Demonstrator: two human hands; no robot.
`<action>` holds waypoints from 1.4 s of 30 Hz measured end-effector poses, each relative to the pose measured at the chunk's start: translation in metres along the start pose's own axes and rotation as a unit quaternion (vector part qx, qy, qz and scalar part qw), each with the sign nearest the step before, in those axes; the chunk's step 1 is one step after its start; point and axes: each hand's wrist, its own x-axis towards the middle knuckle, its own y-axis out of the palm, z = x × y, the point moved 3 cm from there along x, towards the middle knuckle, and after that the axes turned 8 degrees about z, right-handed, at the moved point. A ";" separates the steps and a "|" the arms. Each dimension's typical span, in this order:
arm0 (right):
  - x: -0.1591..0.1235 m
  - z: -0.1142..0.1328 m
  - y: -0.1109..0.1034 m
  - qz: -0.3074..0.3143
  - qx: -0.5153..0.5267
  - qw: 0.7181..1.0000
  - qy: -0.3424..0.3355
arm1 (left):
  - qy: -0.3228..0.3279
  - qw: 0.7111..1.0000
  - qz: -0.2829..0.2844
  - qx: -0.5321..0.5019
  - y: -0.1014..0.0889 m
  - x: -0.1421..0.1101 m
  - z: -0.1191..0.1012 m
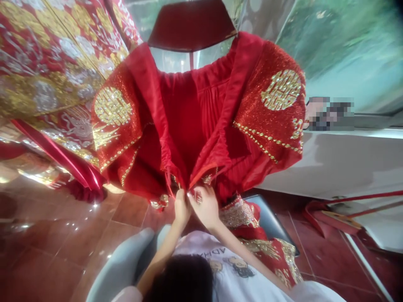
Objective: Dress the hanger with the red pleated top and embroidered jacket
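Note:
A red dress (179, 100) with glittering short sleeves and gold round emblems hangs spread in front of me. Its opening narrows to a V low in the middle, where thin red cords dangle. At the base of this V, my left hand (182, 206) is closed in a pinch on the fabric edge. Right beside it, my right hand (206, 207) grips the other edge with bent fingers. The two hands nearly touch. Whether a zipper or hook lies between the fingertips is hidden.
Above the dress is a dark red flat-faced piece (192, 25). Gold-and-silver embroidered garments (47, 54) crowd the left. Red-and-gold cloth (267, 247) lies over a dark seat (273, 218) at lower right. A red dustpan-like object (324, 220) stands near the white wall, on tiled floor (56, 226).

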 end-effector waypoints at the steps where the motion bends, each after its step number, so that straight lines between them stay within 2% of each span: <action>1: -0.002 -0.003 0.010 0.060 -0.001 0.998 0.034 | 0.002 1.000 0.008 -0.003 0.001 -0.001 0.001; 3: -0.003 -0.005 0.023 0.138 0.009 0.988 0.066 | 0.001 1.000 0.019 -0.005 0.001 0.000 0.001; 5: 0.000 -0.006 0.027 0.177 0.018 0.982 0.064 | 0.000 1.000 0.028 -0.005 0.000 0.001 0.000; 12: 0.011 -0.015 0.017 0.217 0.037 0.971 0.097 | -0.012 0.998 0.061 0.005 -0.002 0.004 -0.010; 15: 0.012 -0.020 0.012 0.225 0.136 0.957 0.123 | -0.023 0.997 0.070 0.021 -0.001 0.001 -0.012; 16: 0.011 -0.021 0.013 0.233 0.216 0.936 0.151 | -0.026 0.997 0.072 0.024 -0.001 0.000 -0.013; 17: 0.010 -0.023 0.015 0.244 0.311 0.899 0.188 | -0.029 0.997 0.073 0.027 -0.001 -0.001 -0.013; 20: 0.003 -0.021 0.025 0.270 0.538 0.744 0.290 | -0.036 0.996 0.076 0.033 -0.001 -0.002 -0.014; 21: 0.001 -0.019 0.028 0.272 0.573 0.708 0.310 | -0.038 0.996 0.076 0.036 -0.001 -0.002 -0.014; 22: -0.001 -0.017 0.031 0.270 0.593 0.688 0.321 | -0.040 0.996 0.076 0.038 -0.002 -0.002 -0.014; 25: -0.006 -0.010 0.036 0.241 0.624 0.658 0.346 | -0.043 0.995 0.070 0.051 -0.004 -0.002 -0.015; 28: -0.003 0.003 0.028 0.195 0.636 0.655 0.358 | -0.044 0.994 0.063 0.075 -0.005 -0.003 -0.017; 32: 0.016 0.030 -0.004 0.136 0.650 0.666 0.341 | -0.049 0.991 0.054 0.113 -0.006 -0.003 -0.018; 34: 0.028 0.041 -0.020 0.121 0.646 0.685 0.314 | -0.050 0.989 0.053 0.130 -0.008 -0.001 -0.018; 36: 0.037 0.047 -0.029 0.108 0.627 0.720 0.277 | -0.046 0.987 0.062 0.141 -0.011 0.002 -0.018; 38: 0.042 0.048 -0.030 0.096 0.605 0.751 0.246 | -0.036 0.987 0.059 0.147 -0.014 0.006 -0.021; 39: 0.042 0.047 -0.028 0.096 0.601 0.757 0.239 | -0.023 0.988 0.043 0.149 -0.016 0.009 -0.023; 42: 0.038 0.046 -0.016 0.114 0.615 0.741 0.244 | 0.032 0.986 -0.044 0.158 -0.021 0.018 -0.035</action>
